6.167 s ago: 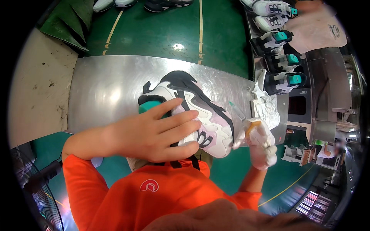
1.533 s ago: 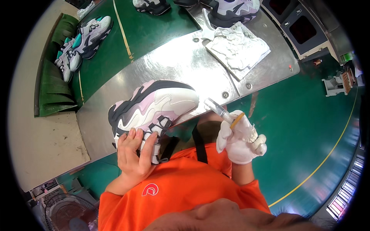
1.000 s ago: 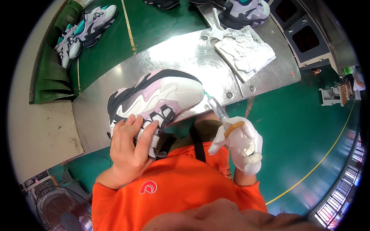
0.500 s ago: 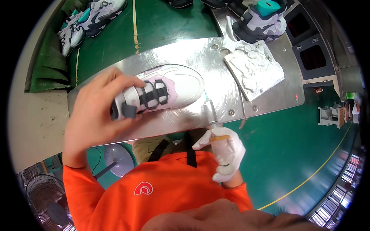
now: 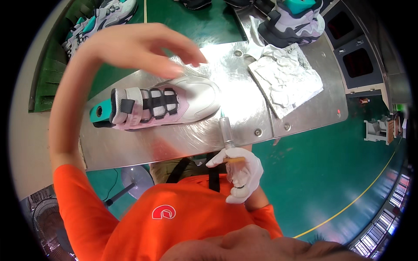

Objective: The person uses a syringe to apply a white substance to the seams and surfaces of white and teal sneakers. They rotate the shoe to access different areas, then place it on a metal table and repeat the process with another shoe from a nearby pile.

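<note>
A white and pink sneaker (image 5: 191, 93) with black lacing straps lies on the metal work plate (image 5: 187, 141), its toe pointing right. Out of its heel opening sticks a teal shoe last (image 5: 102, 112). Bare and slightly smeared by motion, my left hand (image 5: 146, 50) hovers over the far side of the shoe, fingers apart and holding nothing. In a white glove, my right hand (image 5: 247, 174) grips a clear syringe (image 5: 226, 130) near the plate's front edge. The syringe's green-tipped needle points away from me, close to the shoe's toe.
A crumpled white cloth (image 5: 285, 78) lies on a pad at the right of the plate. Behind it stands another sneaker (image 5: 291, 26) with a teal last. More sneakers (image 5: 113, 15) sit on the green surface at the far left. A fan (image 5: 54, 230) stands lower left.
My left hand has let go of the shoe's heel and lifted away toward the far side, uncovering the teal last. The shoe and the syringe in my right hand appear slightly further left.
</note>
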The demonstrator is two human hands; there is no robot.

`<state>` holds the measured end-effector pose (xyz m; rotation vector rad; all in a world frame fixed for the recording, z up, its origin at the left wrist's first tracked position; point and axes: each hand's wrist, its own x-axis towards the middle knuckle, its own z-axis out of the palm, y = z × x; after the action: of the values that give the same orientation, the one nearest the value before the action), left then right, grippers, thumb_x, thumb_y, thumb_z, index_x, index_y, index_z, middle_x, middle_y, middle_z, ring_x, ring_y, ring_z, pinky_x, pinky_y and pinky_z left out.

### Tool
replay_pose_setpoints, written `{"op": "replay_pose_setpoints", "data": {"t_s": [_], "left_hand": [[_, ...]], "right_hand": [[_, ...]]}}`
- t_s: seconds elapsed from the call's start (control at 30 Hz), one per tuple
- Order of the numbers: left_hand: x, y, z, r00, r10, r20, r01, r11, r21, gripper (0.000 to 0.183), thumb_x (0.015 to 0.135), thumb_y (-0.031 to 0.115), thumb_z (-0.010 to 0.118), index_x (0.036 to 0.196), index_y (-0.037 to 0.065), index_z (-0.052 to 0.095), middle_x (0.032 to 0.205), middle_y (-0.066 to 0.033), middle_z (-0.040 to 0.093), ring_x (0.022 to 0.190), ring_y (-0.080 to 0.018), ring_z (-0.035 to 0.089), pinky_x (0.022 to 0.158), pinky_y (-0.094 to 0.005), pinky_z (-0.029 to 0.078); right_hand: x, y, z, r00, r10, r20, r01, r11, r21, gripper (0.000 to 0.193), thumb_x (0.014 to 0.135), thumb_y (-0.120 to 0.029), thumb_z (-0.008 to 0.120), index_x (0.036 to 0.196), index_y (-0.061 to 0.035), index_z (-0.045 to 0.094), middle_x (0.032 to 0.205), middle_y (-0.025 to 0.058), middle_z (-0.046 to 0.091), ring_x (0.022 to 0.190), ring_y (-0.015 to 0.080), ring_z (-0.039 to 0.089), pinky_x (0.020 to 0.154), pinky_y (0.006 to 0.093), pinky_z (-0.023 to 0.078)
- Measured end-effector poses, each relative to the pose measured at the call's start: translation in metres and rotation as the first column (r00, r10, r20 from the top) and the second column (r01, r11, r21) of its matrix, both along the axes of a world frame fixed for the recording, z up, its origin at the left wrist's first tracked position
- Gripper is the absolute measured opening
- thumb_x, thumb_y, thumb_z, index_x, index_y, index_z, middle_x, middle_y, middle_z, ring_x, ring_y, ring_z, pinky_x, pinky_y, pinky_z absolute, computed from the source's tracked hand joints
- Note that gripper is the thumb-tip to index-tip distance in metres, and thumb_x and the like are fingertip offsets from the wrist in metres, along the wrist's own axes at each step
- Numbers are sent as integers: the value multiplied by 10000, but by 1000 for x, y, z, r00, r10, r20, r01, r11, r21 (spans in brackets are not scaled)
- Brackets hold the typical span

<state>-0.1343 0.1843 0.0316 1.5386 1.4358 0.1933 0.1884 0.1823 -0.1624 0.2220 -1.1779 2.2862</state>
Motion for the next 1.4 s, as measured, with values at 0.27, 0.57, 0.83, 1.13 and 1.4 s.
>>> {"op": "replay_pose_setpoints", "data": {"t_s": [0.27, 0.57, 0.83, 1.13, 1.4], "left_hand": [[38, 14, -54, 1000, -29, 10, 30, 994, -109, 449, 855, 337, 695, 1160, 13, 632, 1111, -88, 646, 950, -176, 577, 820, -302, 462], [12, -101, 18, 842, 262, 471, -475, 775, 417, 507, 728, 303, 769, 1089, -21, 621, 1056, -72, 608, 969, -160, 579, 870, -278, 452], [-19, -160, -14, 668, 403, 626, -742, 429, 515, 690, 798, 512, 721, 1239, 2, 573, 1148, -58, 618, 1017, -143, 591, 895, -281, 461], [-34, -174, -39, 519, 418, 746, -854, 276, 440, 559, 896, 389, 659, 1280, -3, 553, 1144, -57, 635, 1032, -126, 594, 916, -277, 453], [14, -140, -8, 578, 426, 696, -814, 353, 460, 382, 819, 165, 727, 1155, 24, 611, 1064, -39, 648, 972, -124, 604, 883, -276, 478]], "right_hand": [[5, 5, 36, 991, -41, 126, 47, 998, -51, 701, 595, -102, 740, 1220, 72, 474, 914, 274, 600, 838, 394, 639, 790, 474, 539], [-42, 42, 145, 915, 394, -86, -377, 912, 163, 938, 534, -166, 862, 1305, 101, 400, 984, 270, 588, 931, 350, 618, 853, 416, 498], [-119, 25, 160, 844, 530, -83, -495, 829, 262, 1030, 465, -93, 851, 1340, 131, 355, 1017, 220, 566, 944, 280, 615, 881, 377, 505], [-123, 11, 132, 915, 402, -9, -398, 908, 131, 949, 497, -225, 848, 1258, 140, 414, 959, 241, 588, 874, 332, 636, 819, 426, 524], [-75, 54, 133, 973, 147, -180, -113, 976, 188, 942, 570, -381, 765, 1343, -1, 382, 1267, 76, 469, 871, 237, 472, 875, 530, 460]]}}
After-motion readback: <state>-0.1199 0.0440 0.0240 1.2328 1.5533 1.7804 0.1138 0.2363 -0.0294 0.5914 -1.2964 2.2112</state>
